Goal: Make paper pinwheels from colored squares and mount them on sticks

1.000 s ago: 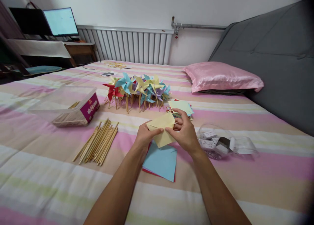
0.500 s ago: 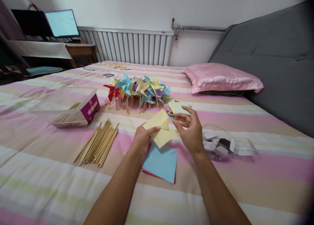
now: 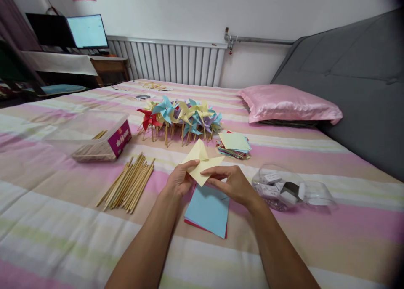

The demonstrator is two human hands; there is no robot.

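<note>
A pale yellow paper sheet (image 3: 201, 168) with cut, raised corners is held up between both hands. My left hand (image 3: 180, 177) pinches its left side, thumb on top. On the lower right part of the sheet, my right hand (image 3: 232, 181) closes its fingertips over the paper. Just below lies a stack of blue and red paper squares (image 3: 206, 213). Beyond the hands stand several finished paper pinwheels (image 3: 179, 114) in red, blue, yellow and purple on wooden sticks. Another pile of coloured paper squares (image 3: 234, 141) sits behind my right hand.
A bundle of wooden sticks (image 3: 128, 186) lies at left, near a clear plastic box (image 3: 118, 139) holding more sticks. At right is a clear plastic jar (image 3: 276, 186) with small packets inside. A pink pillow (image 3: 290, 103) rests on the striped bedspread (image 3: 78, 238).
My right hand has come down and left from above the paper and now grips its lower right part. The yellow sheet has shifted slightly left and up. The camera view has tilted a little.
</note>
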